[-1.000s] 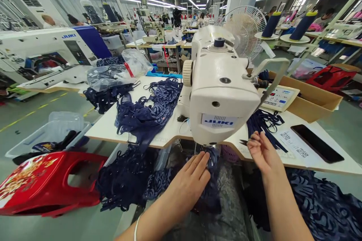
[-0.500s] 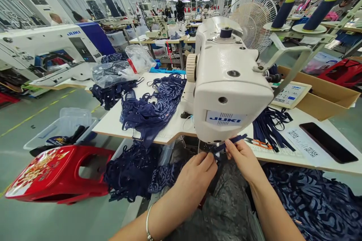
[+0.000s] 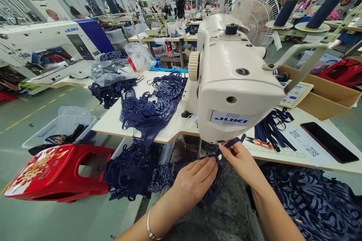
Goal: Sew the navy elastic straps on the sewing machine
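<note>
In front of the sewing machine head [image 3: 232, 94], both hands are at work just below the needle area. My right hand [image 3: 240, 162] pinches a narrow navy strap [image 3: 232, 142], whose free end sticks out up and to the right. My left hand [image 3: 195, 179] is closed, fingers together, over a navy patterned garment piece [image 3: 164, 177] that trails to the left. Its fingertips press on the fabric near the strap's lower end. The machine head hides most of the needle and presser foot.
Navy garments [image 3: 155, 101] lie heaped on the white table, left. To the right are loose navy straps [image 3: 273, 128], orange-handled snips [image 3: 260, 143] and a phone [image 3: 329, 142]. A red stool [image 3: 56, 173] stands at lower left; patterned fabric [image 3: 316, 199] hangs at lower right.
My left hand has moved slightly down, drawing back from the needle area, and more navy fabric shows beneath it. My right hand keeps its pinch on the strap, with little shift.
</note>
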Demonstrator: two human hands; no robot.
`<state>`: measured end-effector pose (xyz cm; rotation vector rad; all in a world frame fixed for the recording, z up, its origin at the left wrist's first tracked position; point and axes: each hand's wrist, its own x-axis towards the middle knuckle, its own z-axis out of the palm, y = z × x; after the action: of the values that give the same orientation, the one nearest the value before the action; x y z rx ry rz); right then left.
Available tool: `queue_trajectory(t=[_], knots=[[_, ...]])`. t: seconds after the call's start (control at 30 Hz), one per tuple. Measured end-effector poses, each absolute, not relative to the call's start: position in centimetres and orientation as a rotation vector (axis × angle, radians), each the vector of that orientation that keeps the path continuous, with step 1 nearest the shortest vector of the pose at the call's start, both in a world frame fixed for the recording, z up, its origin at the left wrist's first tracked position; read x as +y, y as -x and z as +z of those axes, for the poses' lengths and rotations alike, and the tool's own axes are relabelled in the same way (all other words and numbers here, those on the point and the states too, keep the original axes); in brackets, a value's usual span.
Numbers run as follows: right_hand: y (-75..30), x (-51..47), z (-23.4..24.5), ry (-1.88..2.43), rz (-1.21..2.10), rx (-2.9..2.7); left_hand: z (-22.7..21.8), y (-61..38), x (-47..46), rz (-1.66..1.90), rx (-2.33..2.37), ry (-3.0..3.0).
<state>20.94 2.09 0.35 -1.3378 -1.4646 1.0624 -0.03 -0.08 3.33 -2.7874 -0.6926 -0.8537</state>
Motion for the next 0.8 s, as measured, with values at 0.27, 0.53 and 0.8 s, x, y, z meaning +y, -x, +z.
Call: queue_trajectory(t=[0.27, 0.53, 0.8], knots=[[-20.9, 1.7, 0.8, 1.490, 0.909, -1.439, 0.9, -0.1, -0.1, -1.290, -1.096, 2.778], [-20.2, 2.0, 1.2, 1.458, 0.961, -1.423, 2.8, -0.2, 0.4, -0.701, -0.745, 2.804], [-20.2, 2.3, 1.2, 1.444, 0.984, -1.431, 2.9, 0.2, 0.7, -0.667, -0.661, 2.777]])
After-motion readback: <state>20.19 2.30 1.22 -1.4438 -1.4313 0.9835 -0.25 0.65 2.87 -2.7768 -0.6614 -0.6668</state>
